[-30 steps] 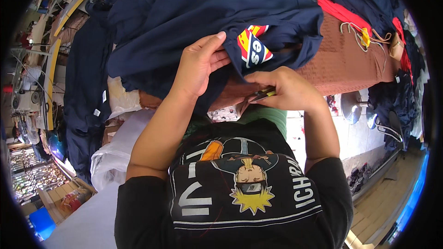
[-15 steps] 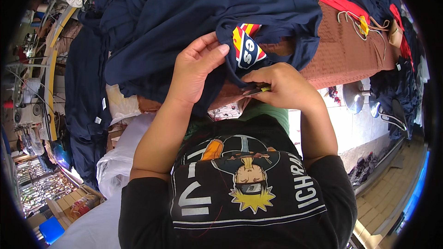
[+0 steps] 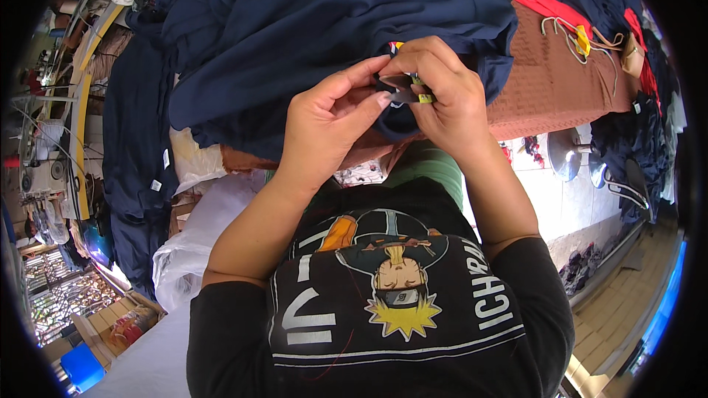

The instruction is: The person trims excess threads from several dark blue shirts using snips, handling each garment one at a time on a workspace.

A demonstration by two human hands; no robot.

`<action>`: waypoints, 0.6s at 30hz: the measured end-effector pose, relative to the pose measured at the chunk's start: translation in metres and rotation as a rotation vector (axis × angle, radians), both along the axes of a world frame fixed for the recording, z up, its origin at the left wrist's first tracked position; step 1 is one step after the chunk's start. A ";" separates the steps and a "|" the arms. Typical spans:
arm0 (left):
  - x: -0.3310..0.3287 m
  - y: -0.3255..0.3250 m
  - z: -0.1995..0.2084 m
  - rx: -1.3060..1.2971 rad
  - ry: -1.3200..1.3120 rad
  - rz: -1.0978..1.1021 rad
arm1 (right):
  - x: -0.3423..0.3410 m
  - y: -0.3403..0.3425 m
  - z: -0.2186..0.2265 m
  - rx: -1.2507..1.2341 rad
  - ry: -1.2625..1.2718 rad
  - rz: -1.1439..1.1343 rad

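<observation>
Where two hands meet over one brown-covered table (image 3: 568,66), the left hand (image 3: 321,121) pinches the edge of a navy garment (image 3: 295,44) between thumb and fingers; the right hand (image 3: 453,96) grips one pair of snips (image 3: 405,95), blades beside the left thumb. That garment lies bunched across the table. Two white tags (image 3: 155,186) show on dark cloth (image 3: 136,133) hanging at left; white tiles (image 3: 564,203) cover the floor at right.
</observation>
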State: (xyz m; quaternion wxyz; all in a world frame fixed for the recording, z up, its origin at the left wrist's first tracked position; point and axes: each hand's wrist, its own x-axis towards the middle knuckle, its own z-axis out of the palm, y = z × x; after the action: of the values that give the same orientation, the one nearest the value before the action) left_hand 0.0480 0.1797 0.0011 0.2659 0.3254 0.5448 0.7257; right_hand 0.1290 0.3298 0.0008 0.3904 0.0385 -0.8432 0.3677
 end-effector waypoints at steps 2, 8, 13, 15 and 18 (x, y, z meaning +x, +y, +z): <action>0.002 0.000 0.001 -0.035 0.038 0.020 | -0.001 -0.002 -0.001 -0.074 -0.011 0.014; -0.003 -0.003 0.006 -0.147 0.104 0.057 | 0.024 0.006 0.016 -0.531 -0.101 0.415; -0.003 -0.002 0.003 -0.032 -0.030 0.008 | 0.028 0.003 0.005 -0.418 -0.140 0.067; -0.004 -0.002 0.000 -0.015 -0.015 0.008 | 0.028 0.005 0.008 -0.167 -0.112 0.012; -0.003 -0.003 -0.001 -0.033 -0.004 0.012 | 0.026 0.005 0.007 -0.001 -0.074 -0.025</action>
State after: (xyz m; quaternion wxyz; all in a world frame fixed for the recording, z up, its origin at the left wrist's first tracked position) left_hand 0.0449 0.1769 0.0005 0.2679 0.3160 0.5581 0.7189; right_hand 0.1554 0.3349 0.0078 0.3636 0.0139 -0.8572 0.3645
